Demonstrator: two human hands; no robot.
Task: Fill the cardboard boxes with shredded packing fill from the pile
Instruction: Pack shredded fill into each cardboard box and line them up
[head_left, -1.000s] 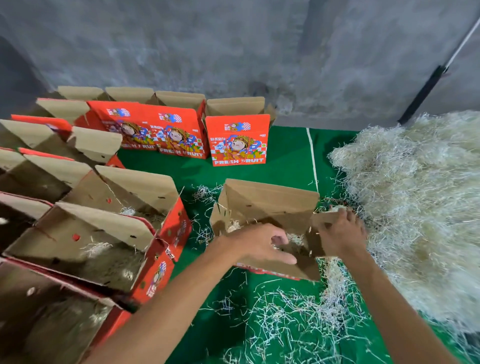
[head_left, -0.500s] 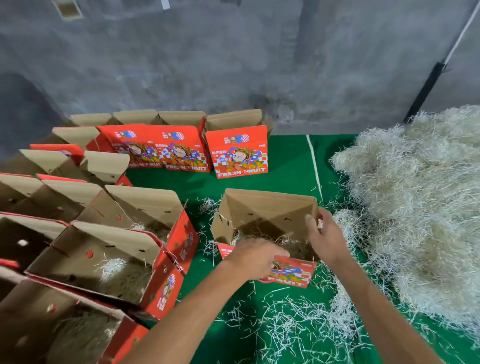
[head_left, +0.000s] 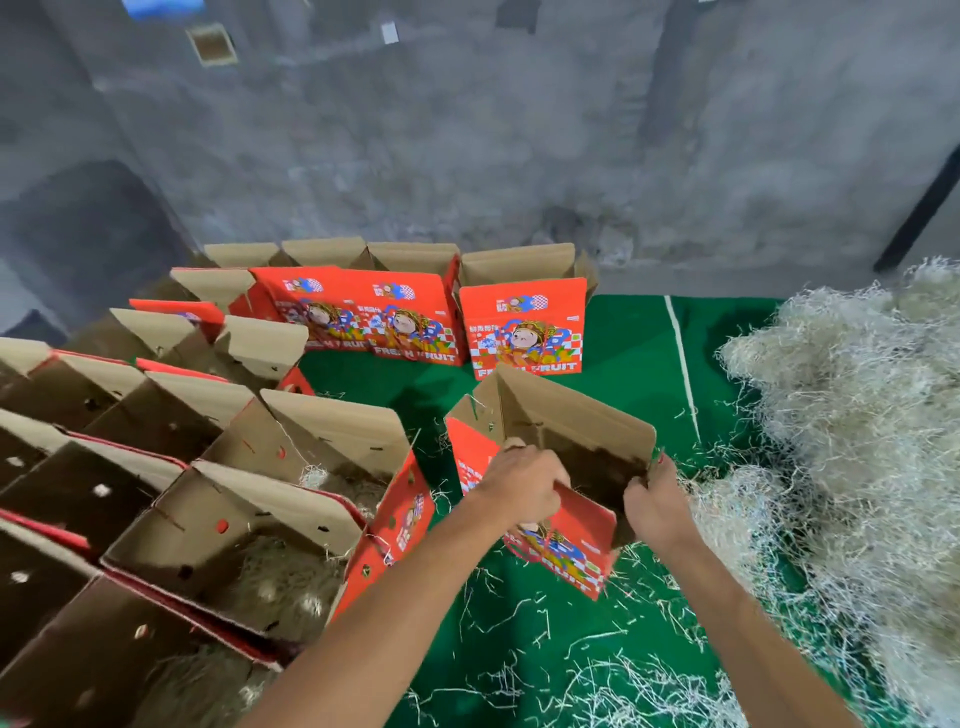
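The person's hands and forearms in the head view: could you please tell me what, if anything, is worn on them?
Nothing is worn. The left hand and right hand are bare, without gloves; no rings, watch or bands show. Both forearms are bare down to the bottom edge of the picture, with no sleeve in view.

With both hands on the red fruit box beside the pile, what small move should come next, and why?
Probably set the box beside the filled boxes at left: left hand and right hand hold its rim, tilted, apparently off the green mat.
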